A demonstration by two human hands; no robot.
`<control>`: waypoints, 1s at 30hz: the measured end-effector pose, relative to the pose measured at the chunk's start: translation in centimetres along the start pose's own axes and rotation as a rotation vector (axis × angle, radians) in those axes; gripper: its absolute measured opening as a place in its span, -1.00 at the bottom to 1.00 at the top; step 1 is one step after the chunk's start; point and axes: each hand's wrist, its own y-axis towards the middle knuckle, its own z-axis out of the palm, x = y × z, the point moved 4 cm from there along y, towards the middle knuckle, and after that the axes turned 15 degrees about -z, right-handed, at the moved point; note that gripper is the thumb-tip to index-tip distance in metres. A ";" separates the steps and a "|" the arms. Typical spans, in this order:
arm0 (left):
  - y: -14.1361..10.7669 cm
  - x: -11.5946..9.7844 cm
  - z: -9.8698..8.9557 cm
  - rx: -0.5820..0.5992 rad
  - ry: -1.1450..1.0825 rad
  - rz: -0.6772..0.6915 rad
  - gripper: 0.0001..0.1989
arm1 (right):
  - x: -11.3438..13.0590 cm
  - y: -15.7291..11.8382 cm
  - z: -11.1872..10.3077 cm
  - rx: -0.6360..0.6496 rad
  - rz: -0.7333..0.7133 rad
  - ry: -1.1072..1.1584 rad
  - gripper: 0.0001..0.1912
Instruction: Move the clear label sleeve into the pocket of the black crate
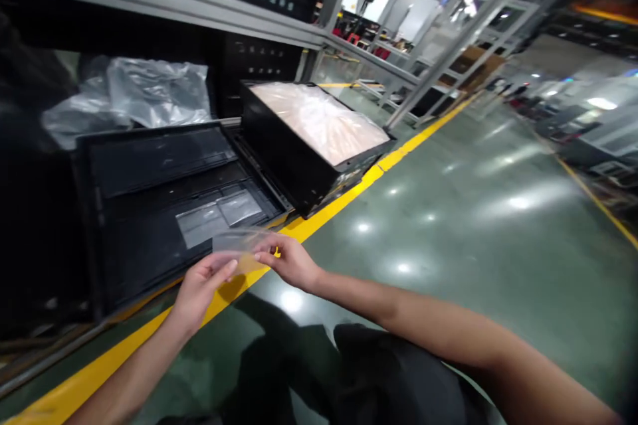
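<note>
while reaching forward, the left hand (202,289) and right hand (289,262) pinch
each holds one edge of a thin clear plastic sheet (238,246)

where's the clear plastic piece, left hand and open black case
clear plastic piece (238,246), head view, middle of the piece
left hand (202,292), head view, back of the hand
open black case (154,163), head view, its upper panel

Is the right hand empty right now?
No, the right hand pinches a clear film, which the left hand also holds.
</note>
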 end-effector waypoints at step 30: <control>17.0 -21.5 42.1 -0.124 1.832 0.951 -0.28 | -23.4 3.4 -48.4 -0.365 -0.208 -0.050 -0.82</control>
